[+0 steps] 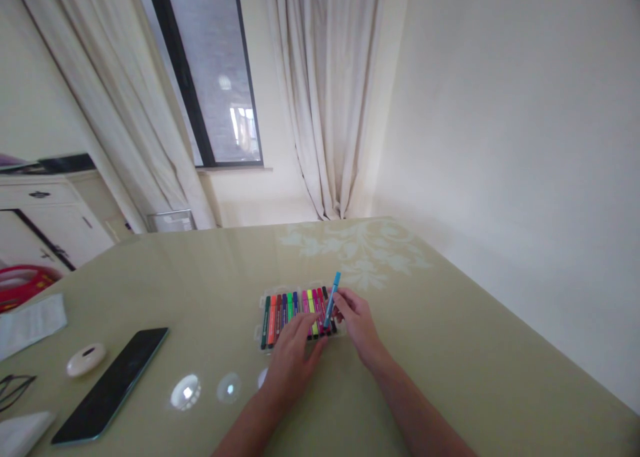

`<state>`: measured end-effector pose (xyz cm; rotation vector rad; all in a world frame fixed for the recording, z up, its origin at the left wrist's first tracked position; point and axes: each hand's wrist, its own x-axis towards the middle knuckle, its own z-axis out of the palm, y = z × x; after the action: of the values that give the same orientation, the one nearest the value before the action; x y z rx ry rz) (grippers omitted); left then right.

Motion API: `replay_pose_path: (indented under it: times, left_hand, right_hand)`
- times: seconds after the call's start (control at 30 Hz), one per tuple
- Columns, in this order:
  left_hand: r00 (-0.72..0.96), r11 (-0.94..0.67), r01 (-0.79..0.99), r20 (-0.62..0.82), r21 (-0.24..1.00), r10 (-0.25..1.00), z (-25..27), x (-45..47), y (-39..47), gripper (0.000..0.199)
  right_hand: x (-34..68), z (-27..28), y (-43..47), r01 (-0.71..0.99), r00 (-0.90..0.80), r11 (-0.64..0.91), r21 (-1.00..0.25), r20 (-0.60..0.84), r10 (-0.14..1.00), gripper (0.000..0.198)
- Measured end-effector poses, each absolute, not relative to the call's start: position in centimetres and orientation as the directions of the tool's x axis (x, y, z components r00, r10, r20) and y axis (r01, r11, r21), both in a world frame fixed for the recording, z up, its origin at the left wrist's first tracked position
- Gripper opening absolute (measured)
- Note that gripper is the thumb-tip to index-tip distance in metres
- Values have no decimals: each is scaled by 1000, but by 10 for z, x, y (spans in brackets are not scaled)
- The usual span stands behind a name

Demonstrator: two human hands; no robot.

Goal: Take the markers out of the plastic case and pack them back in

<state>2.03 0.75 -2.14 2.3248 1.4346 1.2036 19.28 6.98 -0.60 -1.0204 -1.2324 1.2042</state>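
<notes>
A blue capped marker stands nearly upright over the right part of a clear plastic case, pinched between the thumb and fingers of my right hand. Several markers in assorted colours lie side by side in the case, among them an orange marker and a bright green marker. My left hand reaches over the case's near side, thumb and index finger apart, fingertips close to the lower end of the blue marker. It hides the lower parts of some markers in the middle.
Left on the glossy table lie a dark tablet, a white oval object, a pale cloth or paper and black-framed glasses. A red object sits beyond the left edge. A wall borders the right side.
</notes>
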Motion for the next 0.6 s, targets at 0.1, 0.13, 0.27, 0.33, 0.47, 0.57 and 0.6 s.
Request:
replay_pose_path:
  times: [0.1,0.13,0.27,0.33,0.47,0.57,0.6]
  left_hand:
    - [430,-581,746,432,324,793,-26,22,7,53]
    - [470,-594,752,398,286,788,-27,22,7,55]
    - [493,-587,772,353,245,795,-27,23,6,53]
    - [494,-586,771,348,248,797,-26,23,4,52]
    - [486,-582,770,349,262,801,-23,24,-1,51]
    - [483,-579,772,350,263,803,-22,25,-2,51]
    - [484,-579,772,348,261,803,-22,25,-2,50]
  right_hand:
    - [211,-8,81,120,75,160,-980,169,983,40]
    - [215,-10,84,175,70,151,-973,165,984,39]
    - [220,-16,87,290,33,121,-949,136,990,37]
    - [217,-19,87,341,17,132,-931,147,989,35]
    - [212,-21,87,469,-13,171,-866,187,982,28]
    - [211,-21,86,540,19,160,-826,202,979,21]
    - [211,-20,86,550,24,162,-819,209,978,21]
